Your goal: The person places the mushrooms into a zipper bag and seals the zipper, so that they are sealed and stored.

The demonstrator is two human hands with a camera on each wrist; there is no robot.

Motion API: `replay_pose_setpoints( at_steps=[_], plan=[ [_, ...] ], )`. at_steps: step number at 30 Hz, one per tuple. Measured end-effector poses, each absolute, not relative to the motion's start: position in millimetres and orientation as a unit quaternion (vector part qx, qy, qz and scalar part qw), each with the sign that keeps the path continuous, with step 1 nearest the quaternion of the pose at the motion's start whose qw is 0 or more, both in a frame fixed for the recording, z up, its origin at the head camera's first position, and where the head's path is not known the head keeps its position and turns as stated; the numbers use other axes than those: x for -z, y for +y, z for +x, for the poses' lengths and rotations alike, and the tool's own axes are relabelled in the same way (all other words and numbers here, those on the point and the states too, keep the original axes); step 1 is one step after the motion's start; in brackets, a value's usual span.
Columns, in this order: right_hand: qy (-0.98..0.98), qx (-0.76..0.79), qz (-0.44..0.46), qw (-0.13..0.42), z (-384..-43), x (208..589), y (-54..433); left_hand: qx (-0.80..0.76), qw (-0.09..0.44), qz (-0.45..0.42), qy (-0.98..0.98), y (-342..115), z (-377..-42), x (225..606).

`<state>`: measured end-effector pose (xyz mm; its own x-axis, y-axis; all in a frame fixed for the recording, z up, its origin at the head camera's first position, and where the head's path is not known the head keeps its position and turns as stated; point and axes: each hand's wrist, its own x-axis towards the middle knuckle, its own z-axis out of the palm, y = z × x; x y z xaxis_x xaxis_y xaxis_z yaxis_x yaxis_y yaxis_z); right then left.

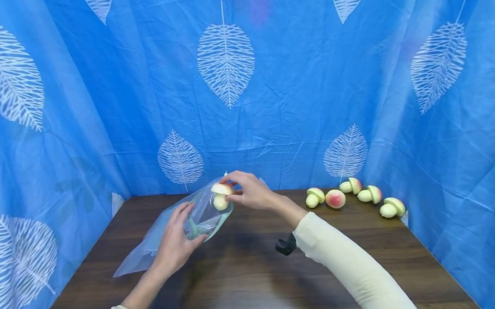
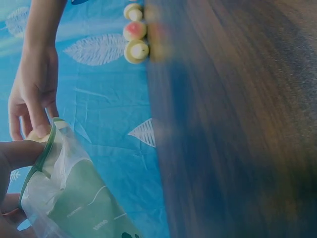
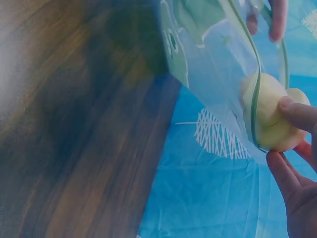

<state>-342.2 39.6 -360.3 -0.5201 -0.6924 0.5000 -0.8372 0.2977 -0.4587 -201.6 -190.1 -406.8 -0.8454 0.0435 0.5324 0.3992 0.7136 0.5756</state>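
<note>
While pinched in the right hand [image 1: 249, 191]: pale mushroom [image 1: 221, 189], clamped between thumb and fingertips near the centre of the head frame.
Mushroom position: at the mouth of a clear, green-printed bag [image 1: 152, 238]; partly behind the film, partly outside the rim, at the right of the right wrist frame.
Left hand [image 1: 176, 241]: curved about the bag with thumb and fingers apart, left of centre.
Step in hand: apparently insertion through the parted mouth; release not yet made.
Next move: probably calling for a deeper reach past the rim, then loosening of the right-hand pinch, with the mouth held wide.
Bag contents: not discernible.
Other pieces: four more mushrooms [image 1: 315, 197] and a round red-tinged piece [image 1: 336, 198], right of the head frame, on the dark table [image 1: 238, 278].
Backdrop: blue leaf-printed curtain [image 1: 246, 135].
</note>
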Motion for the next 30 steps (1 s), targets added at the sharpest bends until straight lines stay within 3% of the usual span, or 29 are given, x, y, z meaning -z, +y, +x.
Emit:
replay_pose_setpoints(
  at_steps=[11,30],
  plan=[
    [-0.831,-0.277,0.473,0.094,-345.0,357.7,32.3,0.353,0.262,-0.129,-0.889,-188.8,-204.0,398.1],
    [-0.823,-0.318,0.463,0.089,-344.1,358.4,47.0,0.357,0.248,-0.117,-0.893,-189.6,-202.9,389.6]
  ],
)
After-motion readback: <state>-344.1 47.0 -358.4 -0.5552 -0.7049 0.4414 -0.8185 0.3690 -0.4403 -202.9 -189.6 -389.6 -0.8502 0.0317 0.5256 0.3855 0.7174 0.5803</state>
